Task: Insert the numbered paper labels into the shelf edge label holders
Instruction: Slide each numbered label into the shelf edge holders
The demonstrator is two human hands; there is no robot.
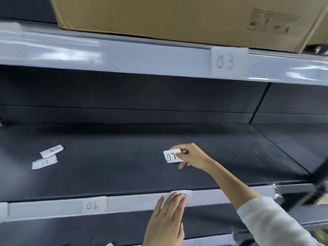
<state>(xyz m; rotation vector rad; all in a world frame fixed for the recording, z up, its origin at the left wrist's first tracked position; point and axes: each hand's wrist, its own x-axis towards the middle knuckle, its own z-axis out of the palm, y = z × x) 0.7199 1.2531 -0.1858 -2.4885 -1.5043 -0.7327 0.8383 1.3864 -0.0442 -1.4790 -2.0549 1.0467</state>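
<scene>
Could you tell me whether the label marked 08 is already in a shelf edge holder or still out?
Out. The right hand pinches the 08 label above the shelf deck, well behind the front edge strip.

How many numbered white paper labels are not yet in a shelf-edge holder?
3. The white paper label "08" is pinched in the right hand; "09" and "11" lie at the shelf's left. More may be hidden.

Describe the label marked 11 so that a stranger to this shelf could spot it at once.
Start at the dark shelf deck below the cardboard box. Two loose paper labels lie far left on it, away from the right hand pinching the 08 label. The 11 label is the nearer one, just in front of the 09 label, with a darker strip along its upper left edge.
</scene>
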